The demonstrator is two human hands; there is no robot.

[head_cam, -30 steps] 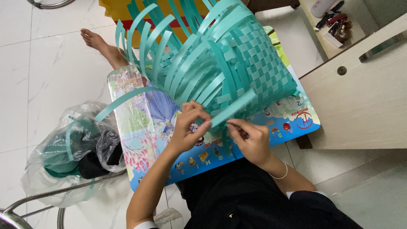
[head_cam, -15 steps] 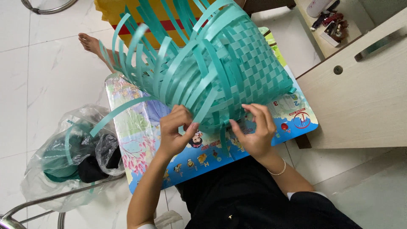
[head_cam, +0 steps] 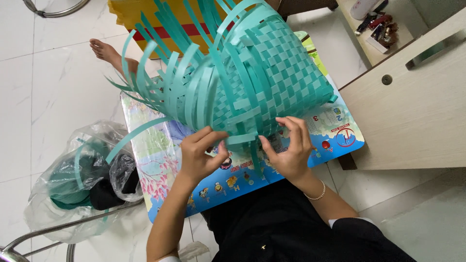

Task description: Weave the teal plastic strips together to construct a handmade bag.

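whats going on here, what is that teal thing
A person seated on the floor is weaving a teal basket from flat plastic strips. It lies tipped on a colourful picture mat, part woven, with loose strip ends fanning out unwoven. The left hand and right hand both grip strips at its near edge. A clear plastic bag holding more teal strip sits on the tiled floor beside the mat.

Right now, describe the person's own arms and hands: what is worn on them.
Both forearms are bare. The right hand has a thin gold-coloured beaded bracelet at the wrist, and a white sleeve edge shows near that elbow. The left hand wears nothing; no rings are visible on either.
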